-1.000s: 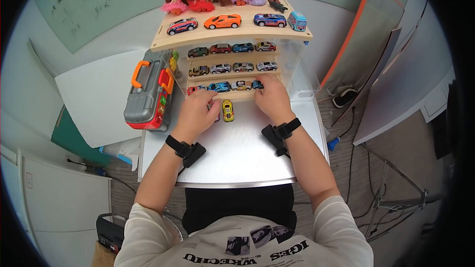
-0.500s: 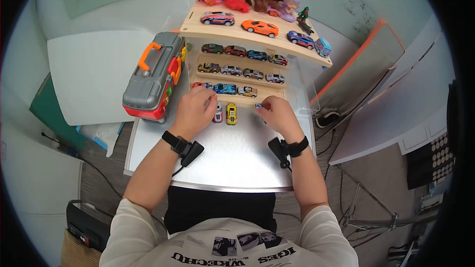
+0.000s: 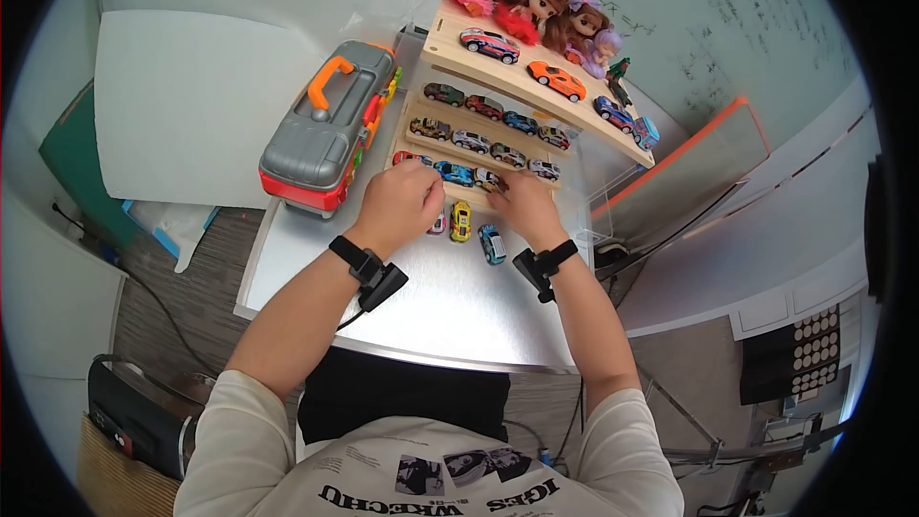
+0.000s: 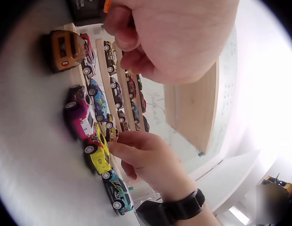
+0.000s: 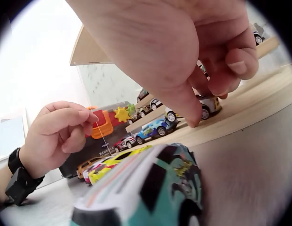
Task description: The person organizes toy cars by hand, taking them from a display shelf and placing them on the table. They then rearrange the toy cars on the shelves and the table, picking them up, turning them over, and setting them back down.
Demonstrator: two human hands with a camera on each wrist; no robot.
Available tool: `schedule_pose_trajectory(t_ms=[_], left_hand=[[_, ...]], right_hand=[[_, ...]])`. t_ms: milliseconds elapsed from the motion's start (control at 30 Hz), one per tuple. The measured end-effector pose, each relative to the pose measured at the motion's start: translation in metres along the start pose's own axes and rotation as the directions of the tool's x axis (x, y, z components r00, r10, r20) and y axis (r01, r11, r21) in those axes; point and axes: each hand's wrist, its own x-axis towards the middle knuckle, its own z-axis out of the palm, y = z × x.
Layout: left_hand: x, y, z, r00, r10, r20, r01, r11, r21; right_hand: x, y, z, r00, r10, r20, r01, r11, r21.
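Observation:
My right hand (image 3: pixel 526 206) is at the lowest tier of the wooden display stand, its thumb and fingers pinching a white-and-gold toy car (image 5: pixel 212 104). Just in front of it on the metal table stands a teal toy car (image 3: pixel 492 244) with a white top. Beside that are a yellow toy car (image 3: pixel 460 221) and a pink-and-white toy car (image 4: pixel 82 113), then a brown toy car (image 4: pixel 66 51). My left hand (image 3: pixel 397 206) hovers by the left end of the lowest tier, fingers loosely curled around nothing. A blue toy car (image 3: pixel 454 172) sits on that tier between the hands.
Upper tiers (image 3: pixel 455 139) hold several more toy cars. On the stand's top board (image 3: pixel 517 67) are larger cars, dolls and small figures. A grey-and-red toolbox (image 3: pixel 325 134) with an orange handle stands on the left. The metal table's front edge (image 3: pixel 479 359) lies near the body.
My right hand has lifted the teal car from the lowest tier, set it down right of the yellow car, and returned to the white-and-gold car. The head view has turned.

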Motion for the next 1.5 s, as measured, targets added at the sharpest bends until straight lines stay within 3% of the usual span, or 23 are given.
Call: schedule_pose_trajectory(t_ms=[100,167,267,400,667,833,1067,1133,1167,1233,1267,1333,1367,1500], left_hand=[[0.001,-0.002,0.0,1.0,-0.02,0.02,0.019,1.0,0.022],[0.0,-0.003,0.0,1.0,-0.02,0.008,0.019,0.999,0.027],[0.0,-0.003,0.0,1.0,-0.022,-0.001,0.022,0.999,0.023],[0.0,0.0,0.001,1.0,-0.001,-0.004,0.001,1.0,0.017],[-0.001,0.0,0.001,1.0,-0.005,0.011,0.005,1.0,0.016],[0.0,-0.002,-0.001,1.0,-0.008,-0.005,0.009,1.0,0.025],[0.0,-0.003,0.001,1.0,-0.013,-0.005,0.013,1.0,0.016],[0.001,-0.003,0.0,1.0,-0.012,-0.013,0.012,1.0,0.013],[0.0,-0.003,0.0,1.0,-0.01,-0.019,0.01,1.0,0.007],[0.0,-0.004,0.001,1.0,-0.011,-0.004,0.011,1.0,0.019],[0.0,-0.004,0.002,1.0,-0.007,0.012,0.007,1.0,0.028],[0.0,-0.003,0.004,1.0,-0.008,0.016,0.008,1.0,0.028],[0.0,-0.003,0.004,1.0,-0.014,0.015,0.013,0.999,0.034],[0.0,-0.004,0.002,0.999,0.012,-0.049,-0.011,0.999,0.031]], right_hand=[[0.0,0.002,0.0,0.999,0.028,0.021,-0.027,0.999,-0.038],[-0.009,-0.013,-0.017,0.959,0.269,0.085,-0.267,0.963,-0.032],[-0.04,-0.012,-0.034,0.948,0.307,0.079,-0.287,0.937,-0.199],[-0.081,-0.021,-0.048,0.904,0.393,0.167,-0.349,0.906,-0.24],[-0.092,-0.015,-0.031,0.906,0.4,0.137,-0.356,0.896,-0.264],[-0.083,-0.004,-0.02,0.935,0.353,0.045,-0.326,0.901,-0.287],[-0.078,-0.002,-0.018,0.928,0.369,0.047,-0.342,0.897,-0.281],[-0.083,-0.012,-0.021,0.958,0.215,-0.19,-0.267,0.911,-0.313],[-0.083,-0.018,-0.024,0.959,0.214,-0.187,-0.265,0.912,-0.313],[-0.084,-0.036,-0.034,0.968,0.241,-0.068,-0.243,0.97,-0.031],[-0.085,-0.041,-0.034,0.967,0.245,-0.068,-0.248,0.968,-0.032],[-0.086,-0.05,-0.03,0.949,0.241,0.202,-0.211,0.965,-0.157],[-0.084,-0.052,-0.026,0.934,0.256,0.249,-0.212,0.958,-0.192],[-0.071,-0.052,-0.017,0.929,0.297,0.219,-0.233,0.933,-0.275]])
